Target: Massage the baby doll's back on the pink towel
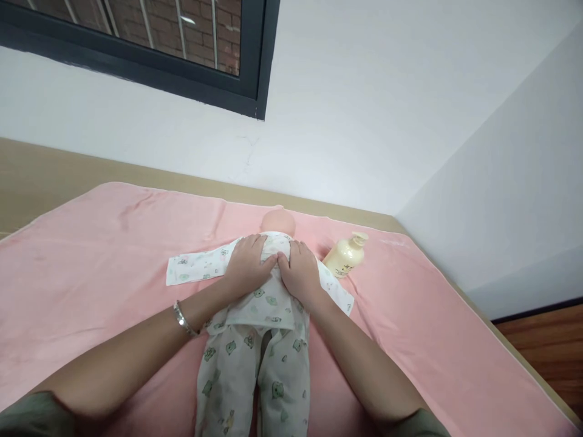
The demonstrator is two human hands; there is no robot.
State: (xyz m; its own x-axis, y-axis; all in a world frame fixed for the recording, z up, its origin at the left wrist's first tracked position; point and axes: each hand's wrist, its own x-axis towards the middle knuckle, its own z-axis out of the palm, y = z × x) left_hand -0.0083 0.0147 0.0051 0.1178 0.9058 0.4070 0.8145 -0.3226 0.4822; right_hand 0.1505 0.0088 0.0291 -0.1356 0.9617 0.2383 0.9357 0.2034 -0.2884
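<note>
Doll (262,318): lies stretched out on the pink sheet (77,273), from the centre of the frame down to the bottom edge.
Long axis: runs nearly straight up and down the frame, leaning slightly rightward toward the top.
Head (277,223): points toward the upper centre, away from the camera; hard to tell from here whether turned face up or face down.
Trousers (230,370): point toward the bottom of the frame, slightly apart at the legs, and run out of view there.
Shirt (262,303): covers the torso in white cloth with small green prints, with one sleeve reaching left and the other slanting to the lower right.
Left hand (248,264): rests on the left of the upper torso, grip opened flat, with fingers toward the top and thumb reaching inward.
Right hand (300,270): rests on the right of the upper torso, grip likewise opened flat, with thumb tip close to the other thumb's.
Bracelet (182,318): circles the left wrist.
Bottle (345,256): sits right of centre on the sheet, just beside the slanting sleeve, cap end toward the upper right.
Window (262,60): fills the upper left, dark-framed, with bars and brick beyond.
</note>
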